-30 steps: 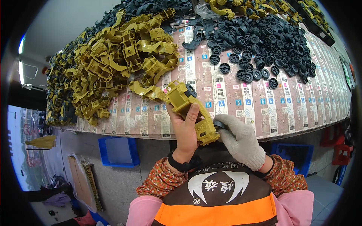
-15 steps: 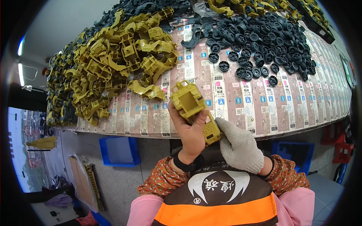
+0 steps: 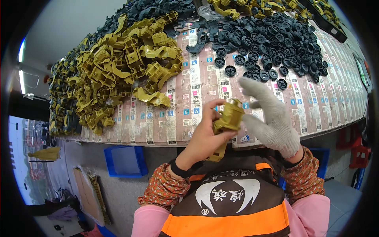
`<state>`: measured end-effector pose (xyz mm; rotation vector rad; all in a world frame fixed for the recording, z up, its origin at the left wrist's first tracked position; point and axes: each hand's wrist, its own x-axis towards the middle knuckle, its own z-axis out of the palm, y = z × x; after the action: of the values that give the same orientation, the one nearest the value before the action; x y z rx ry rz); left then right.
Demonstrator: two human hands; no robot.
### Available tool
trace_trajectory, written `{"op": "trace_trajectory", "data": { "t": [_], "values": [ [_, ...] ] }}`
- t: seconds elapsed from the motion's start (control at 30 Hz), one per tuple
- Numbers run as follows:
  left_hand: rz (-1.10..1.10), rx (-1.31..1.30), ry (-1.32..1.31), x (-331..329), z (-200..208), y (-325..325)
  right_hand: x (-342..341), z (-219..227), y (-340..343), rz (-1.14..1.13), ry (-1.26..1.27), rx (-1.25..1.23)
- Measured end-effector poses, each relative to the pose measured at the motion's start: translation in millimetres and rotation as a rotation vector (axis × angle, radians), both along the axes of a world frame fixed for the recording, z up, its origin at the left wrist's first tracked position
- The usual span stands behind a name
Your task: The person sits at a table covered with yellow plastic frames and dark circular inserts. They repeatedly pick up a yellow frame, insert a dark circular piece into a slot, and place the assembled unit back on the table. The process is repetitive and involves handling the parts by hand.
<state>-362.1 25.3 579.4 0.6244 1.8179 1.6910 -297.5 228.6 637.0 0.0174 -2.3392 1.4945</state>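
My bare left hand (image 3: 205,136) grips a yellow plastic toy truck body (image 3: 231,117) above the table's near edge. The part's upper end is turned toward the right, and its lower end sticks out below my palm. My right hand (image 3: 272,120), in a pale knitted glove, is raised just to the right of the part with its fingers apart and nothing in it. Its thumb side is near the part; whether it touches I cannot tell. Beyond the glove lies a heap of black toy wheels (image 3: 272,43).
A large pile of yellow plastic parts (image 3: 126,59) covers the table's left side, with dark plastic parts (image 3: 154,14) behind it. A black crate (image 3: 325,23) stands at the far right. On the floor are a blue bin (image 3: 125,161) and a red stool (image 3: 360,156).
My right hand has let go of the truck body, moved up and to the right, and opened. My left hand has tilted the part and brought it slightly rightward.
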Motion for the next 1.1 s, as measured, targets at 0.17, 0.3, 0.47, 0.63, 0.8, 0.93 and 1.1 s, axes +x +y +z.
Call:
{"op": "trace_trajectory", "data": {
  "t": [0.17,0.3,0.47,0.63,0.8,0.93,1.1],
  "values": [
    [-0.114,0.050,-0.219,-6.5,5.8,-12.4,-3.7,-15.8,23.0,0.411,-0.286,-0.035],
    [-0.054,0.468,-0.723,-19.2,-4.0,-40.0,8.6,-24.0,40.0,0.203,-0.541,-0.588],
    [0.205,0.633,-0.572,-9.5,-12.0,-24.1,10.3,-25.6,10.6,0.079,-0.608,-0.502],
    [0.474,0.599,-0.515,-24.5,-22.6,-20.1,-26.9,-35.4,19.1,0.254,-0.222,0.032],
    [0.521,0.395,-0.463,-13.1,-10.6,-20.3,-125.6,-53.3,48.6,-0.174,-0.061,0.751],
    [0.498,0.409,-0.516,-8.3,-7.8,-20.7,-155.1,-63.2,38.2,-0.084,-0.208,1.024],
    [0.495,0.397,-0.519,-8.4,-8.6,-26.9,-142.4,-63.7,27.6,-0.057,-0.128,0.909]
  ]
}}
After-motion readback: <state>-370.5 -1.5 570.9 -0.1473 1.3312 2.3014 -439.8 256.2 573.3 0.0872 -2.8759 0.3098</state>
